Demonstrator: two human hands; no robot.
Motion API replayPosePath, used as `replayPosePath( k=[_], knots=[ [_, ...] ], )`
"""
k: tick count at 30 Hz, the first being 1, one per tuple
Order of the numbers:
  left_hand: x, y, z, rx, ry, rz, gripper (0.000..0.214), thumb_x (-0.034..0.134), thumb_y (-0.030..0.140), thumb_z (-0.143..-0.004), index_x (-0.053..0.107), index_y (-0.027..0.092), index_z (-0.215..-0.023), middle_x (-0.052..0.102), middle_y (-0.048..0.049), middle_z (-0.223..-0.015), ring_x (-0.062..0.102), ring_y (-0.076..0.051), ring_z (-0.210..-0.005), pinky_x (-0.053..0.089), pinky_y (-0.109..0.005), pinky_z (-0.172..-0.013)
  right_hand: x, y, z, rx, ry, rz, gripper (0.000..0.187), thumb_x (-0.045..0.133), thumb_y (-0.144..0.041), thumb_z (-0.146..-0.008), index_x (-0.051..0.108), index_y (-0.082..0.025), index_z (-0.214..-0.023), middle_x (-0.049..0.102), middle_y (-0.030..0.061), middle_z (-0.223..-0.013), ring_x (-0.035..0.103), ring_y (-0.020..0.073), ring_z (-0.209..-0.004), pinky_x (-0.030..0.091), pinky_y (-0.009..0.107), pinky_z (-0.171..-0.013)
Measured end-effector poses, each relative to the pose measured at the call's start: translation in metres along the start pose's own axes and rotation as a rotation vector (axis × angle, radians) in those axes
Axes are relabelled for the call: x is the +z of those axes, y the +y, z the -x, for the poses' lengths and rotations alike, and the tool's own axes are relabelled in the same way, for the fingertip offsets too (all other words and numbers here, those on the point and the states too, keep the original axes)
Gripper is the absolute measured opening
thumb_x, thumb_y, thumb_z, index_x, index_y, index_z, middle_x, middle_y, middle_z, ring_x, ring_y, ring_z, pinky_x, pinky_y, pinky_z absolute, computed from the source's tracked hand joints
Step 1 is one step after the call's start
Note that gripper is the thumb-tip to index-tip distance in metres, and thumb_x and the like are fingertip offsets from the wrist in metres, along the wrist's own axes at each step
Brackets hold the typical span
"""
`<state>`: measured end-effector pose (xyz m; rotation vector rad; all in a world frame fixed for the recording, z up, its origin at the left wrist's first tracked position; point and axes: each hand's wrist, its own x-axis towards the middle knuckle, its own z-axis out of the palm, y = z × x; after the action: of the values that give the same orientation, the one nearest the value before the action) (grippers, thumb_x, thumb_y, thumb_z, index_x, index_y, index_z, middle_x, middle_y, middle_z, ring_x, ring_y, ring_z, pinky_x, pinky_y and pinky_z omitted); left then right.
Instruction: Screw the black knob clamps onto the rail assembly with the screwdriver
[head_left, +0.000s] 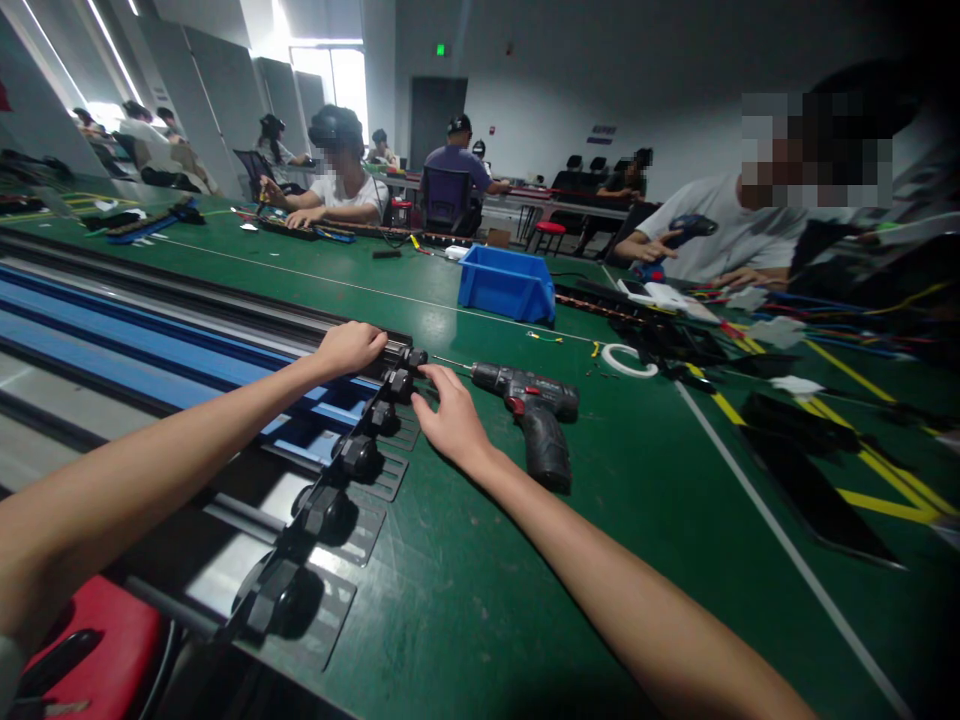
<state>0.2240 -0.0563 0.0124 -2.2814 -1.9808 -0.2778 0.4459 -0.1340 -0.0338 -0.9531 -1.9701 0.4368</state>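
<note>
A long black rail (pixel 337 480) with several round black fittings lies along the edge of the green table (pixel 525 580). My left hand (pixel 349 348) is closed around the rail's far end. My right hand (pixel 448 412) rests beside the same end, its fingers curled against the farthest fitting (pixel 411 360); I cannot see anything held inside them. A black and red cordless drill (pixel 534 415) lies on the table just right of my right hand, its bit pointing left toward the rail.
A blue conveyor track (pixel 150 345) runs along the left. A blue plastic bin (pixel 506 282) stands behind the drill, a white tape ring (pixel 628 360) to its right. Cables and black parts (pixel 787 370) clutter the right side. Other people sit working at the far and right edges. A red seat (pixel 97 640) shows below left.
</note>
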Motion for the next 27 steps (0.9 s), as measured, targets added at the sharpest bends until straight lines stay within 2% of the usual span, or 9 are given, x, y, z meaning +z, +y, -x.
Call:
replayPosePath(
  k=[3, 6, 9, 12, 14, 17, 19, 23, 27],
  knots=[
    [0.0, 0.0, 0.0, -0.012, -0.017, 0.005, 0.054, 0.03, 0.047, -0.095, 0.075, 0.018, -0.087, 0.075, -0.0153, -0.091, 0.069, -0.027, -0.086, 0.044, -0.03, -0.07, -0.01, -0.032, 0.003, -0.047, 0.018, -0.065, 0.035, 0.053, -0.017, -0.089, 0.059, -0.02, -0.124, 0.061, 0.0105, -0.126, 0.056, 0.0243, -0.122, 0.044, 0.042, -0.106],
    [-0.001, -0.001, 0.0, -0.007, -0.027, 0.009, 0.054, 0.03, 0.047, -0.095, 0.074, 0.017, -0.087, 0.075, -0.0151, -0.092, 0.069, -0.027, -0.086, 0.044, -0.029, -0.071, -0.02, -0.084, 0.015, -0.185, -0.116, -0.149, 0.028, 0.05, -0.023, -0.095, 0.06, -0.021, -0.121, 0.067, 0.0066, -0.119, 0.06, 0.0203, -0.115, 0.045, 0.041, -0.104],
    [0.0, -0.001, 0.0, 0.002, -0.028, -0.003, 0.055, 0.029, 0.047, -0.095, 0.074, 0.017, -0.086, 0.075, -0.0158, -0.092, 0.069, -0.028, -0.087, 0.044, -0.03, -0.07, -0.025, -0.134, 0.035, -0.496, -0.363, -0.209, 0.029, 0.05, -0.03, -0.098, 0.058, -0.015, -0.121, 0.07, 0.0055, -0.113, 0.063, 0.0151, -0.108, 0.045, 0.032, -0.102],
    [0.0, -0.002, -0.001, 0.005, -0.033, -0.015, 0.054, 0.029, 0.046, -0.095, 0.074, 0.017, -0.086, 0.075, -0.0164, -0.091, 0.069, -0.03, -0.086, 0.043, -0.031, -0.069, -0.024, -0.164, 0.056, -0.79, -0.571, -0.15, 0.035, 0.046, -0.037, -0.101, 0.055, -0.015, -0.127, 0.067, 0.0035, -0.123, 0.058, 0.0125, -0.117, 0.039, 0.03, -0.109],
    [0.0, -0.002, -0.001, 0.005, -0.038, -0.015, 0.055, 0.029, 0.046, -0.095, 0.074, 0.017, -0.086, 0.074, -0.0163, -0.091, 0.069, -0.029, -0.086, 0.043, -0.031, -0.069, -0.017, -0.172, 0.069, -0.837, -0.61, -0.039, 0.037, 0.045, -0.038, -0.101, 0.051, -0.017, -0.132, 0.062, 0.0027, -0.133, 0.056, 0.0141, -0.121, 0.037, 0.035, -0.112],
    [0.0, -0.001, 0.0, 0.007, -0.044, -0.007, 0.055, 0.028, 0.047, -0.095, 0.073, 0.017, -0.086, 0.074, -0.0159, -0.091, 0.068, -0.028, -0.086, 0.043, -0.03, -0.069, 0.0, -0.171, 0.083, -0.824, -0.557, 0.098, 0.033, 0.043, -0.032, -0.102, 0.051, -0.021, -0.132, 0.058, 0.0019, -0.137, 0.059, 0.0159, -0.115, 0.039, 0.039, -0.11],
    [-0.001, -0.001, 0.0, 0.01, -0.043, -0.003, 0.056, 0.028, 0.047, -0.096, 0.073, 0.017, -0.086, 0.074, -0.0157, -0.091, 0.068, -0.028, -0.085, 0.043, -0.03, -0.069, 0.011, -0.167, 0.088, -0.811, -0.505, 0.138, 0.031, 0.04, -0.027, -0.102, 0.051, -0.022, -0.131, 0.063, 0.0016, -0.128, 0.061, 0.0151, -0.107, 0.038, 0.038, -0.11],
    [-0.001, -0.001, 0.0, 0.01, -0.04, -0.001, 0.056, 0.027, 0.048, -0.096, 0.073, 0.017, -0.086, 0.074, -0.0156, -0.09, 0.068, -0.027, -0.086, 0.043, -0.03, -0.069, 0.025, -0.159, 0.087, -0.811, -0.444, 0.148, 0.029, 0.042, -0.024, -0.102, 0.052, -0.017, -0.129, 0.069, 0.0009, -0.098, 0.063, 0.0156, -0.092, 0.038, 0.037, -0.108],
    [0.0, -0.001, 0.0, 0.005, -0.043, -0.003, 0.056, 0.027, 0.048, -0.096, 0.073, 0.018, -0.086, 0.074, -0.0159, -0.092, 0.069, -0.028, -0.086, 0.043, -0.031, -0.068, 0.032, -0.154, 0.084, -0.834, -0.424, 0.139, 0.031, 0.043, -0.032, -0.104, 0.053, -0.015, -0.128, 0.068, -0.0007, -0.089, 0.061, 0.0163, -0.087, 0.039, 0.038, -0.105]
  ],
)
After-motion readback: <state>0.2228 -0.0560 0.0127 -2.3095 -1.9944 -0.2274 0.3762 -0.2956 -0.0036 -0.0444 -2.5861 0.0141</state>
